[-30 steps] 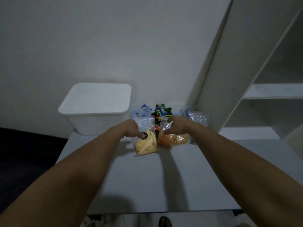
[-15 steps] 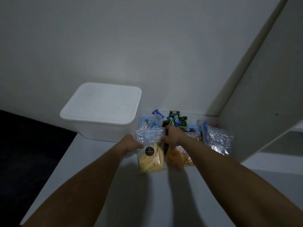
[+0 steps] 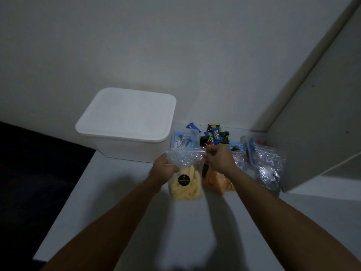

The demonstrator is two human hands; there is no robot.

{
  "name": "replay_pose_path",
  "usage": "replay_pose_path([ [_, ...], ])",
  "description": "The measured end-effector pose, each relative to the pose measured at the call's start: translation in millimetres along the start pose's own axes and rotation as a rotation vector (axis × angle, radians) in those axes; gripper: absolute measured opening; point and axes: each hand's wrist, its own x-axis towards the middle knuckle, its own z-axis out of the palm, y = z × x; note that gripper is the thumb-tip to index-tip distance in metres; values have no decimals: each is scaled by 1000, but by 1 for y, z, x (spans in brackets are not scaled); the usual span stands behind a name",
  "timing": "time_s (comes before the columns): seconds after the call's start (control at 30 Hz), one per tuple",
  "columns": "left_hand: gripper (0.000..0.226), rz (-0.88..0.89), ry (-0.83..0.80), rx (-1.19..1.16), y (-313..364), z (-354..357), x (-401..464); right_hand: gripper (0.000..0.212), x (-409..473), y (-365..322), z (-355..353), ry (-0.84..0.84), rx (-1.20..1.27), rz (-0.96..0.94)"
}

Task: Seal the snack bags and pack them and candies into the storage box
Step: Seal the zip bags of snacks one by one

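Observation:
A clear zip bag of yellow snack sticks [image 3: 186, 180] with a round black label stands on the grey table [image 3: 136, 222]. My left hand [image 3: 163, 169] pinches the bag's top left corner. My right hand [image 3: 219, 159] pinches its top right corner, and the top strip is stretched between them. A bag of orange snacks [image 3: 217, 180] lies just right of it, partly behind my right wrist. Blue and dark candy packets [image 3: 214, 136] are piled at the back. The white storage box [image 3: 127, 122] stands at the back left with its lid on.
A crinkled clear bag [image 3: 268, 167] with a blue strip lies at the right, against a white shelf unit [image 3: 322, 114]. The wall is close behind the candies. The table's left edge drops to a dark floor [image 3: 29, 173].
The camera has tilted and moved closer. Both hands have come to the top corners of the yellow snack bag, and the right hand has left the orange bag.

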Motion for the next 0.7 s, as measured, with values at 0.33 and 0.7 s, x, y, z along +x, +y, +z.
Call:
replay_pose_path([
  [0.33, 62, 252, 81, -108, -23, -31, -33, 15, -64, -14, -10, 94, 254, -159],
  [0.7, 45, 349, 132, -236, 0, -22, -42, 17, -74, -37, -7, 177, 409, -187],
])
